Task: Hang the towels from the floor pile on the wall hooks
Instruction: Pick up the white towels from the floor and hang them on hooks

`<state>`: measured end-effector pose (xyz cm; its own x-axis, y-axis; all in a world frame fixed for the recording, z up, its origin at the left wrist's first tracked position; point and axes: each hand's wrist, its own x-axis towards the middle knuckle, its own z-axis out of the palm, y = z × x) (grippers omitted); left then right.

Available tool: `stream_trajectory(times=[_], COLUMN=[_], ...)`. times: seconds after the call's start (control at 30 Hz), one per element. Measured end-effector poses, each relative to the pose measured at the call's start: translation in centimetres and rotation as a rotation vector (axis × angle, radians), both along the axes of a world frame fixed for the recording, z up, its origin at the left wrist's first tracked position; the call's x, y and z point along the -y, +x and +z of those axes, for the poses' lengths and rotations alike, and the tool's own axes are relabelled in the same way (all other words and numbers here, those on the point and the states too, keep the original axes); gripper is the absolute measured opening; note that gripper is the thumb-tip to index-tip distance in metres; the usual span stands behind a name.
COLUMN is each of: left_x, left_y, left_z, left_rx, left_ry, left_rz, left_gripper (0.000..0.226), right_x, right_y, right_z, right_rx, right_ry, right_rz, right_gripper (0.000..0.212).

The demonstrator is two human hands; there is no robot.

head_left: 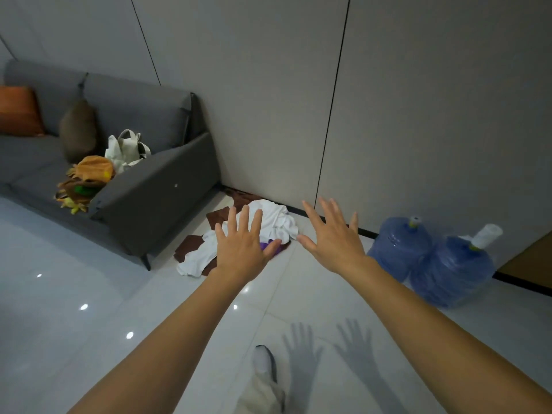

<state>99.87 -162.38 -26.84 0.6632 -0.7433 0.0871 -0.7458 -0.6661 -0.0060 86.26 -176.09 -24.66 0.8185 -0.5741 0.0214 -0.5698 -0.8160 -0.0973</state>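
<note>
Towel pile [268,225] on floor by wall, beside sofa [155,186]. Left hand [240,249], right hand [331,237] both spread wide, holding nothing. Step: reaching, no towel taken. Next: lower hands, grasp one towel. Hooks not in view.

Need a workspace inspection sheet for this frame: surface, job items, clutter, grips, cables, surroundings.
Surface: glossy white tiled floor, with light reflections and hand shadows.
Job's things: towel pile on the floor by the wall; white towel lies over brown towel, with a purple piece showing; wall hooks not in view.
Clutter: blue water bottles on the floor right of the pile; white tote bag and orange-brown bundle on the sofa.
Grips: left hand and right hand open, fingers spread, holding nothing.
Cables: nothing seen.
Surroundings: grey sofa left of the pile; grey panelled wall behind.
</note>
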Motion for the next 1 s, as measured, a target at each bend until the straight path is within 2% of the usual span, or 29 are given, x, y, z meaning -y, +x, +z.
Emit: stream_trajectory(times=[0.3, 0.53, 0.77, 0.9, 1.0], left_x=[12.2, 18.2, 23.0, 26.8, 29.4], left_y=[16.6, 25.2, 31.7, 34.8, 36.5], left_z=[-2.6, -4.1, -9.2, -13.5, -16.9], left_rx=[-0.074, -0.119, -0.227, -0.296, -0.340], left_ry=[-0.011, 0.018, 0.046, 0.124, 0.173], left_rz=[0.060, 0.123, 0.280, 0.397, 0.483], left_gripper=[0.080, 0.078, 0.078, 0.077, 0.077], right_x=[12.6, 19.7, 27.5, 32.7, 35.9], right_y=[16.9, 26.8, 36.3, 42.1, 44.9], right_z=[-1.3, -3.4, -9.0, -13.3, -17.2], right_rx=[-0.052, -0.136, -0.188, -0.239, -0.146], right_ry=[0.006, 0.037, 0.033, 0.077, 0.090], right_rz=[0.035, 0.109, 0.242, 0.326, 0.424], right_gripper=[0.071, 0.073, 0.074, 0.074, 0.072])
